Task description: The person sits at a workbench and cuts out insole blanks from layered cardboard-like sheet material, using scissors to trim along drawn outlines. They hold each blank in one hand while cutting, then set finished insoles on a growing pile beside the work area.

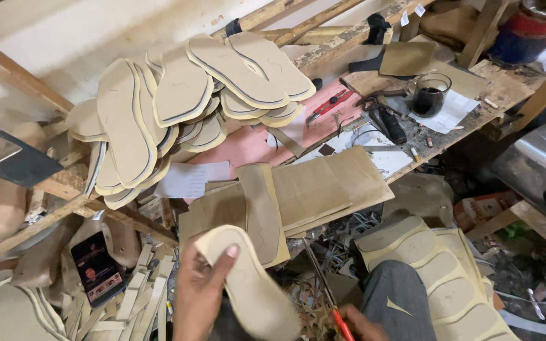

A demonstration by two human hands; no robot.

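1. Cut sole (251, 287) sat at 6 o'clock of the view, low centre. Flat, pale tan, matte, fibrous-looking board; rounded end up toward 11 o'clock, long body running down to 5 o'clock. Edges clean, slightly paler rim.
2. Left hand (198, 292) clamped on the cut sole: thumb pressed flat on the top face near the rounded end, other fingers hidden under it.
3. Right hand (356, 323) at 5 o'clock, fingers closed round a red-handled tool (325, 287); thin dark metal shaft angled up toward 11 o'clock, its tip near the board sheets.
4. Grey trouser knee (394, 297) just right of the tool, soft woven cloth.
5. At 12 o'clock from the sole: stacked board sheets (323, 186), flat rectangles, same tan, one uncut sole shape lying on them.
6. Further up, 11 o'clock: sole pile (178, 101), many tan soles with dark edge lines, fanned and overlapping on a rough wooden bench (500, 88).
7. At 1 o'clock on the bench: glass mug (430, 95) of dark liquid, scissors (374, 101), red cutter (330, 104), white papers.
8. At 9 o'clock: phone (98, 268), screen lit, lying among narrow tan offcut strips (140, 297).
9. At 3 o'clock: strip with traced sole outlines (431, 271), beside the knee.
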